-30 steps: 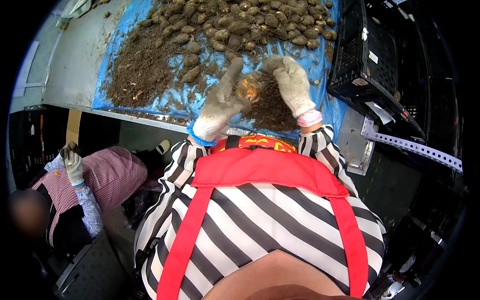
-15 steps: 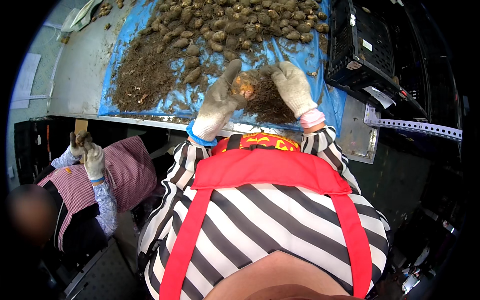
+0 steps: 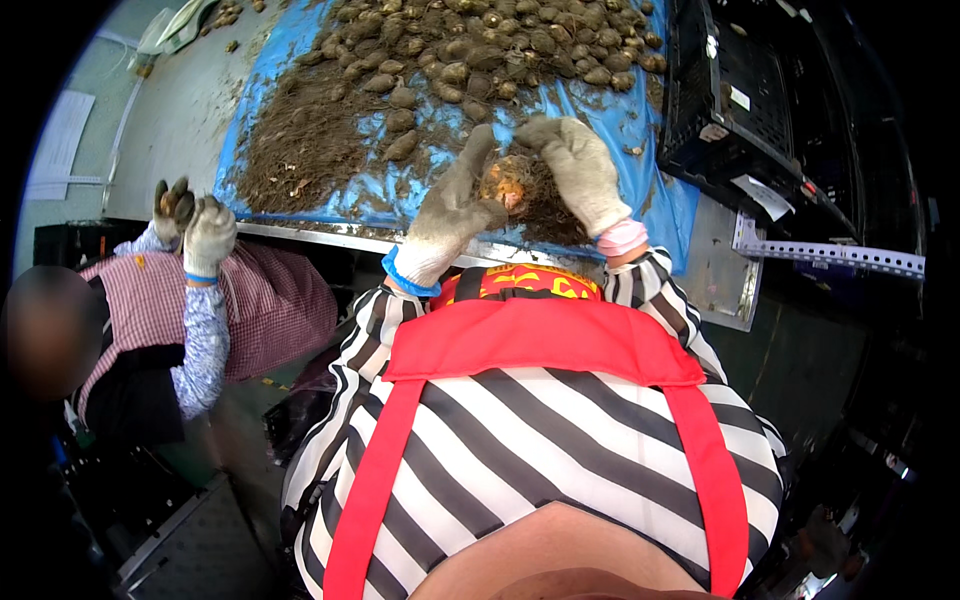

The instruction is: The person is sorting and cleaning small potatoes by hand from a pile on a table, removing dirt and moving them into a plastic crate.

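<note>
My left hand (image 3: 458, 200), in a soiled white work glove with a blue cuff, is closed around a taro corm (image 3: 508, 184). The corm has a bare orange-pink face turned up toward me and dark hairy fibres around it. Just beyond and to the right of it, my right hand (image 3: 582, 172) is gloved too, with a pink cuff. Its fingers are bent and pressed together over the fibrous side, and whatever they may pinch is hidden. Loose brown root fibres (image 3: 552, 215) lie under the corm on a blue plastic sheet (image 3: 672, 215).
A big heap of taro corms (image 3: 480, 50) covers the far sheet. Shed fibres (image 3: 300, 150) are piled at left. Black crates (image 3: 735, 120) stand on the right, near a perforated metal strip (image 3: 840, 256). At left, a co-worker's gloved hands (image 3: 208, 235) hold a small dark piece.
The corm and my left hand have shifted slightly right and nearer me. My right hand's fingertips have moved a little left, over the corm. The co-worker's hands have risen in the picture.
</note>
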`<state>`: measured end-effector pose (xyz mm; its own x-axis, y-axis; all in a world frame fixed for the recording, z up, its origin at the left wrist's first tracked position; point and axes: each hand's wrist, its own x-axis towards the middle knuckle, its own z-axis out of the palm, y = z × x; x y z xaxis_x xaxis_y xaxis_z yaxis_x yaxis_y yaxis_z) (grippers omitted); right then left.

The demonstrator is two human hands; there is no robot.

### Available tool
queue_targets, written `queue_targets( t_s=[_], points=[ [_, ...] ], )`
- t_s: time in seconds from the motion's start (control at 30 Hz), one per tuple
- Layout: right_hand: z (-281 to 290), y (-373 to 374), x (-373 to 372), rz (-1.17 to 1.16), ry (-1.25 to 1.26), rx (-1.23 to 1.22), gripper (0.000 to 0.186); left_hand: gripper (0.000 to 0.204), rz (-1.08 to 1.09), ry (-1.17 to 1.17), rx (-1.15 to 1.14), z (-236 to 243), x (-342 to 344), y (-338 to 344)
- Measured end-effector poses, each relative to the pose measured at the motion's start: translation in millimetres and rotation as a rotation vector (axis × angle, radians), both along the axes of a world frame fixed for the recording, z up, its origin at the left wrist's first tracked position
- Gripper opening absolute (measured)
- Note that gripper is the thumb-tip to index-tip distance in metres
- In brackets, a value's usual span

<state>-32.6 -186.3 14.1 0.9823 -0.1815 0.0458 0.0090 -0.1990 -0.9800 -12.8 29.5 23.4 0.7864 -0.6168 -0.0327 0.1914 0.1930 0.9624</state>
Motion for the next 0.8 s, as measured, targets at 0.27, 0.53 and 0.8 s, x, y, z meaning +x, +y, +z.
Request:
queue_targets(
  t_s=[0.27, 0.53, 0.8],
  points=[
    [4.6, 7.8, -12.9, 0.231, 0.041, -0.556, 0.022, 0.093, 0.025, -0.133, 0.246, -2.7, 12.2, -2.9],
    [-1.1, -9.5, 5.4, -0.121, 0.060, -0.365, 0.023, 0.088, 0.030, -0.049, 0.158, 5.5, 14.5, -13.0],
    [27.1, 7.0, -9.8, 0.124, -0.025, -0.156, 0.032, 0.085, -0.031, 0.205, -0.068, -1.6, 15.9, -6.3]
  ],
)
